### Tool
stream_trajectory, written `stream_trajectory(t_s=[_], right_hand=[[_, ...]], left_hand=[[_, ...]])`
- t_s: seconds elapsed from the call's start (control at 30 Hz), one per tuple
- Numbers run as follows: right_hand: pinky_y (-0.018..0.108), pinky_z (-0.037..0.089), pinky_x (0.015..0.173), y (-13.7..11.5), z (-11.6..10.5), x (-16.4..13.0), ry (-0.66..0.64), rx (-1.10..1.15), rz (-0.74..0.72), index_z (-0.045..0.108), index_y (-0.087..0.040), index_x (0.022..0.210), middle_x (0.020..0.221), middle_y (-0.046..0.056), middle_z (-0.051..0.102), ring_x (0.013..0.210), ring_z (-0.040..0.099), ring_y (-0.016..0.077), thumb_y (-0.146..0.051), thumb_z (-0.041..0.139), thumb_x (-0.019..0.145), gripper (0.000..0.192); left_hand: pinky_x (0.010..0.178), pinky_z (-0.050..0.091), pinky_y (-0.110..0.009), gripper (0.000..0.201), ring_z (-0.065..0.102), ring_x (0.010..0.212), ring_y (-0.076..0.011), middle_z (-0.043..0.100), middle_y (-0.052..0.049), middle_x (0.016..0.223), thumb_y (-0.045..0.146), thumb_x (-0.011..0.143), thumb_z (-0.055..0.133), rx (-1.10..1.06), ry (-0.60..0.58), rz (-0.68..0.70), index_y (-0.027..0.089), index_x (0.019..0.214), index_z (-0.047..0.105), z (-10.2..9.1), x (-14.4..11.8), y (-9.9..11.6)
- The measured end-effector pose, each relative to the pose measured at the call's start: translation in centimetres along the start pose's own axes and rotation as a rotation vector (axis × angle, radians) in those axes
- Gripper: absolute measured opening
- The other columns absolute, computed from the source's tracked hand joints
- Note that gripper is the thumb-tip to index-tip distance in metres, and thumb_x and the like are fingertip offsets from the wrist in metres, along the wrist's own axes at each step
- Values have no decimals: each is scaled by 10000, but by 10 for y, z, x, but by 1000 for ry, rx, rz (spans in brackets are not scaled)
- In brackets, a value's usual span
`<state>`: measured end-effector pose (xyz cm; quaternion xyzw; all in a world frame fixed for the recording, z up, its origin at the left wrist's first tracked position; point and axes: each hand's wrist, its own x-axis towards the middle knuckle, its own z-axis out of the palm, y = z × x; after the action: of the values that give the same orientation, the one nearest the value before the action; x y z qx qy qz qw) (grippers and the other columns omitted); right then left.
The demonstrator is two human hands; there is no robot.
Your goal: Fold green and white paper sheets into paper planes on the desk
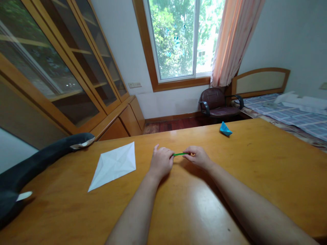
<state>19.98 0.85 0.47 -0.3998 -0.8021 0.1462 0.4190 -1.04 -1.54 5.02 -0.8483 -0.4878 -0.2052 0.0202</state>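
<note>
Fingers [170, 154] of the left hand [160, 162] pinch one end of a thin green strip [180, 154], closed tight on it; fingers [189, 153] of the right hand [198, 157] pinch the other end, closed just as tight. Between the two hands the strip runs level, just above the desk [255, 177], near the middle of its width and closer to the far edge than to the near one. Whether the strip is folded paper or something stiffer cannot be told at this size. Both hands rest with their heels on the wood, forearms stretching back toward the near edge.

To the left of the left hand, well apart from it, lies a white creased sheet [114, 166], flat and turned like a diamond, one tip pointing at the near left corner. Beyond the right hand, close to the far edge, sits a small blue folded paper shape [225, 129]. A dark plush toy [38, 160] drapes over the left edge. Behind the desk stand a chair [217, 103] under a window [176, 37], a bed [288, 115] at the right, and glass-fronted cabinets [63, 68] at the left.
</note>
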Motion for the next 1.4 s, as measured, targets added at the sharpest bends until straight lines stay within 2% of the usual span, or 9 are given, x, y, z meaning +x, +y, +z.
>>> stream_trajectory(t_s=[0.23, 0.43, 0.67, 0.97, 1.2, 1.4], right_hand=[[232, 440, 589, -2, 3, 0, -14, -40, -38, 747, -200, 783, 705, 43, 718, 604, 610, 133, -289, 651, 845, 145], [232, 442, 584, -7, 8, -1, -29, -45, -56, 755, -194, 779, 688, 44, 723, 592, 618, 134, -289, 644, 851, 163], [230, 459, 600, -6, 2, -1, 9, 18, -12, 737, -192, 797, 718, 41, 720, 613, 615, 131, -277, 659, 824, 119], [245, 444, 588, -8, 2, -1, -18, -1, -18, 713, -197, 748, 684, 40, 701, 597, 596, 135, -309, 603, 867, 197], [257, 441, 588, -12, 2, 1, 22, 24, -96, 671, -187, 703, 644, 39, 657, 589, 570, 140, -298, 577, 875, 225], [260, 494, 648, -18, -2, 1, 5, 172, -52, 724, -191, 837, 770, 55, 725, 678, 641, 153, -249, 615, 825, 125]], left_hand=[[1081, 230, -539, 138, 610, 873, -222, 717, -39, 847, 201, 840, 570, 11, 2, 26, 228, 860, 704, -1, 0, 7], [1081, 231, -520, 177, 607, 849, -206, 718, -29, 824, 282, 901, 541, -8, 8, 81, 238, 871, 710, 5, 0, 16], [1075, 232, -521, 170, 605, 848, -208, 722, -36, 828, 256, 887, 548, -24, -1, 66, 229, 844, 711, 1, -1, 11], [1075, 236, -520, 177, 607, 839, -210, 724, -36, 816, 256, 879, 552, -35, -13, 55, 231, 833, 721, 0, 0, 10], [1073, 239, -528, 179, 610, 826, -200, 721, -29, 803, 262, 873, 555, -74, -25, 34, 239, 823, 725, 0, 0, 7], [1087, 237, -515, 163, 610, 809, -185, 713, -23, 801, 249, 865, 559, -107, -67, 60, 231, 843, 720, -4, -1, 6]])
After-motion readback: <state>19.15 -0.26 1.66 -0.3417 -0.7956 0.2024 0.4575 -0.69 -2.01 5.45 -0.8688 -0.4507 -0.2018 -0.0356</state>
